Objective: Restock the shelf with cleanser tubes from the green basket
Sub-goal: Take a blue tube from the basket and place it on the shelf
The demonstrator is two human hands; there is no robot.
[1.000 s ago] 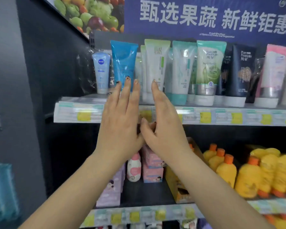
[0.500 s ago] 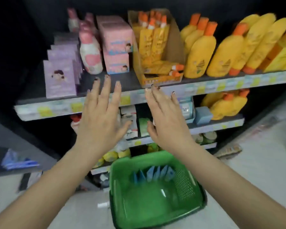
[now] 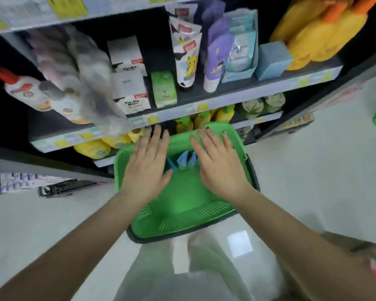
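Head view: both hands hang flat and spread over the green basket (image 3: pixel 182 205) on the floor, holding nothing. The left hand (image 3: pixel 147 170) covers the basket's left side, the right hand (image 3: pixel 218 168) its right. Between them the blue tubes (image 3: pixel 186 160) stand in a row against the basket's far wall, next to the lower shelves (image 3: pixel 204 96). This looks like the reach for fresh stock. The next move calls for lowering the hands, closing on tubes, and lifting them clear of the rim.
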